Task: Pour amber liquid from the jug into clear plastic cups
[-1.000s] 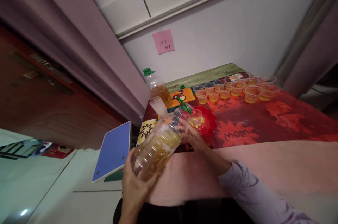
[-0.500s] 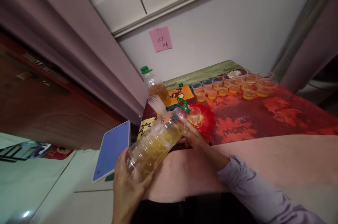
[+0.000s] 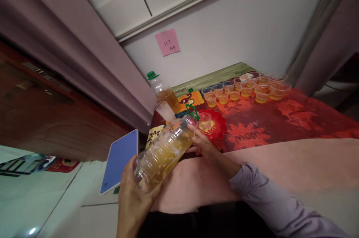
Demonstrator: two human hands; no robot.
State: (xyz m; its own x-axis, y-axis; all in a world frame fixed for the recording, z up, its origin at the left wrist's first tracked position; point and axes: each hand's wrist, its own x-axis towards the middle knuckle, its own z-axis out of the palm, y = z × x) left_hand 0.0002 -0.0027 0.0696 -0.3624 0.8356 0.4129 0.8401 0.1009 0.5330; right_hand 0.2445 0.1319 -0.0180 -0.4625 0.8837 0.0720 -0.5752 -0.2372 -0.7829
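A covered table [image 3: 254, 114] stretches to the right. Over its near left part, a bottle [image 3: 164, 150] of yellow liquid tilts, neck raised; the left hand [image 3: 134, 193] grips its base, the right hand [image 3: 206, 145] curls fingers around its neck end. Beyond lies a red plate [image 3: 220, 127] bearing one small clear cup [image 3: 205, 119].

Held bottle [image 3: 165, 152]: clear plastic, ribbed, glossy highlights along sides. Standing bottle [image 3: 167, 95]: clear plastic too, green plastic cap [image 3: 153, 75]. Cups [image 3: 263, 94]: thin transparent plastic, shiny rims. Red dish [image 3: 221, 123]: smooth, plastic-looking. Printed table covering [image 3: 269, 118]: smooth, faint sheen. Pink surface [image 3: 280, 157] at near edge: matt. Curtain [image 3: 64, 25]: cloth, matt folds. Sleeve [image 3: 269, 195]: wrinkled matt cloth. Note [image 3: 167, 42]: matt paper. Floor [image 3: 92, 219]: smooth, glossy tile.
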